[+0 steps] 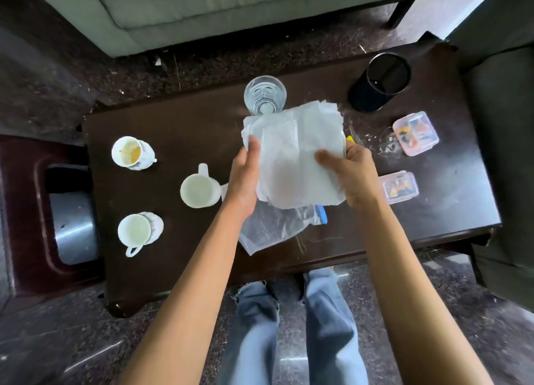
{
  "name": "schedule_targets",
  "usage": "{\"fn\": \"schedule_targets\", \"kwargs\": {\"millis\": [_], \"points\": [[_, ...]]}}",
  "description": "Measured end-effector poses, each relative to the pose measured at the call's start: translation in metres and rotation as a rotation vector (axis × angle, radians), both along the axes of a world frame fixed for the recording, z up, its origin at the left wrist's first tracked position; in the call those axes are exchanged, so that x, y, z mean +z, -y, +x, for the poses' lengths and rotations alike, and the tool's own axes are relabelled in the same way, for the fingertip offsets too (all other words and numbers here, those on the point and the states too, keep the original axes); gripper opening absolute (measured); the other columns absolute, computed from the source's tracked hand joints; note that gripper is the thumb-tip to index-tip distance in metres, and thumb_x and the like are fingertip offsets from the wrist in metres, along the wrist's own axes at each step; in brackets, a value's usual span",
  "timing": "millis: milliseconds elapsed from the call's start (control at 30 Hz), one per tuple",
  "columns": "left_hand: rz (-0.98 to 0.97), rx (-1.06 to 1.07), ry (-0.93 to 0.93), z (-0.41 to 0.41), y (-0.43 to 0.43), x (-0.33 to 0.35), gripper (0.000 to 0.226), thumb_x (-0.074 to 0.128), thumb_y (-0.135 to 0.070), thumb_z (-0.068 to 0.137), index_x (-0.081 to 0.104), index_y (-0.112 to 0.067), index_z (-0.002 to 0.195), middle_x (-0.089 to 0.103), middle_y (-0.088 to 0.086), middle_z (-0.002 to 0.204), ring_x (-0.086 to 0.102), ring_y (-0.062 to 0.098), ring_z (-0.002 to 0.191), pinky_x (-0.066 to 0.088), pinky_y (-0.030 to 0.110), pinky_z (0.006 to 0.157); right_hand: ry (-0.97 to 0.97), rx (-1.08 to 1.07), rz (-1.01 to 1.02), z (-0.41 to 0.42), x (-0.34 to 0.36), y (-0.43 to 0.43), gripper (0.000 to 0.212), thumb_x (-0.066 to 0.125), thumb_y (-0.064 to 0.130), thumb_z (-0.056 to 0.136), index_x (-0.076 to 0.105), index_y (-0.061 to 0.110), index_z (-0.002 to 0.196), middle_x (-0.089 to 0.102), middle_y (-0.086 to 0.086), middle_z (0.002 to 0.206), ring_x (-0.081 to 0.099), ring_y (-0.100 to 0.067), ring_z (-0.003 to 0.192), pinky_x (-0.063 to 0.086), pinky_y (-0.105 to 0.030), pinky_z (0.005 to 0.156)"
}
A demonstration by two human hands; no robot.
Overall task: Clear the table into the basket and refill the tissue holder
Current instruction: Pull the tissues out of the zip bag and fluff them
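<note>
Okay, head view: stack of tissues [297, 159] is up mid-frame over the table [179, 119], overlapping the water glass [265, 95] at upper centre. Risk: loose sheets slide out, or the stack clips the glass. Left hand [245, 179] and right hand [355, 176] each pinch an edge, thumbs on top.

A white stack of tissues [297, 153] is held flat above the dark table [185, 119], gripped at both side edges. A black mesh holder [378, 84] is stood upright, open-topped, near the table's far right corner.
</note>
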State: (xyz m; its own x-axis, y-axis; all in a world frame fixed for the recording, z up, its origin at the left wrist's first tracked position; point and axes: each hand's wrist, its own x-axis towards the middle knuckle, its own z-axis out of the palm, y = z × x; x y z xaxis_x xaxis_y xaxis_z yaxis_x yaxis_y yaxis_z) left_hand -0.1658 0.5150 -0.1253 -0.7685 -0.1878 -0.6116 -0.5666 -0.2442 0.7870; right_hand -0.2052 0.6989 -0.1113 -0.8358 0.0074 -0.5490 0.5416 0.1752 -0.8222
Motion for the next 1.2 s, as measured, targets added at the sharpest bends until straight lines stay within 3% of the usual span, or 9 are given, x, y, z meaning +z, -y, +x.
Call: {"fn": "schedule_targets", "kwargs": {"millis": [100,200,367,567,733,833,900,1000,1200], "points": [[-0.062,0.015,-0.165,-0.030,-0.025,0.016,0.045,0.072,-0.029,0.084,0.059,-0.014,0.124,0.070,0.003,0.116,0.067,0.016,0.107,0.053,0.040,0.096,-0.135,-0.030,0.032,-0.026,0.012,-0.014,0.020,0.070,0.019,0.081,0.065,0.006,0.096,0.073,-0.010,0.091,0.069,-0.024,0.079,0.057,-0.040,0.070],[-0.129,0.063,-0.201,-0.062,-0.053,0.026,0.032,0.076,-0.014,0.080,0.065,-0.016,0.111,0.073,0.003,0.106,0.070,0.016,0.098,0.057,0.038,0.088,-0.250,-0.077,0.072,-0.053,0.025,-0.029,0.015,0.065,0.017,0.081,0.066,0.009,0.094,0.071,-0.003,0.086,0.064,-0.014,0.075,0.053,-0.034,0.068],[-0.310,0.086,-0.245,-0.116,-0.103,0.034,0.009,0.069,-0.025,0.085,0.070,-0.020,0.092,0.074,-0.004,0.086,0.071,0.016,0.086,0.057,0.044,0.082,-0.353,-0.142,0.072,-0.096,0.040,-0.057,0.018,0.058,0.010,0.084,0.063,0.014,0.101,0.070,0.001,0.089,0.065,-0.014,0.080,0.055,-0.035,0.072],[-0.384,0.162,-0.322,-0.168,-0.153,0.047,0.006,0.065,-0.029,0.089,0.066,-0.024,0.086,0.068,-0.016,0.076,0.065,-0.002,0.077,0.053,0.023,0.075,-0.502,-0.242,0.132,-0.136,0.043,-0.080,0.019,0.059,0.009,0.084,0.058,0.024,0.097,0.067,0.004,0.086,0.063,-0.012,0.078,0.056,-0.035,0.074],[-0.448,0.160,-0.337,-0.190,-0.178,0.026,0.018,0.058,-0.029,0.095,0.060,-0.020,0.079,0.059,-0.012,0.063,0.055,0.001,0.062,0.047,0.018,0.061,-0.611,-0.221,0.274,-0.147,0.021,-0.089,0.015,0.058,0.006,0.080,0.055,0.018,0.089,0.058,0.010,0.079,0.050,0.000,0.068,0.040,-0.013,0.063],[-0.447,0.166,-0.302,-0.193,-0.190,0.005,0.030,0.054,-0.039,0.094,0.061,-0.012,0.082,0.063,0.001,0.067,0.061,0.009,0.062,0.055,0.038,0.082,-0.594,-0.191,0.294,-0.149,0.009,-0.094,0.019,0.056,0.005,0.075,0.054,0.019,0.087,0.054,0.012,0.080,0.048,0.001,0.070,0.036,-0.010,0.063],[-0.438,0.160,-0.314,-0.195,-0.195,-0.004,0.026,0.052,-0.039,0.095,0.063,-0.017,0.084,0.064,-0.001,0.066,0.064,0.009,0.066,0.043,0.055,0.103,-0.583,-0.179,0.299,-0.150,0.003,-0.094,0.018,0.056,0.005,0.076,0.053,0.018,0.088,0.055,0.009,0.083,0.047,0.001,0.070,0.036,-0.009,0.063],[-0.475,0.084,-0.303,-0.193,-0.199,-0.011,0.033,0.047,-0.034,0.098,0.066,-0.007,0.105,0.072,0.001,0.087,0.068,0.014,0.094,0.015,0.051,0.120,-0.528,-0.141,0.310,-0.153,-0.003,-0.092,0.015,0.058,0.010,0.082,0.053,0.018,0.094,0.058,0.007,0.085,0.050,-0.001,0.070,0.038,-0.008,0.061],[-0.480,0.131,-0.377,-0.190,-0.201,-0.002,0.031,0.049,-0.029,0.097,0.066,-0.003,0.096,0.059,-0.015,0.063,0.066,0.015,0.076,0.041,0.063,0.099,-0.541,-0.118,0.324,-0.157,0.002,-0.088,0.013,0.059,0.014,0.087,0.050,0.015,0.097,0.054,0.012,0.072,0.051,0.002,0.059,0.037,-0.006,0.054]]}}
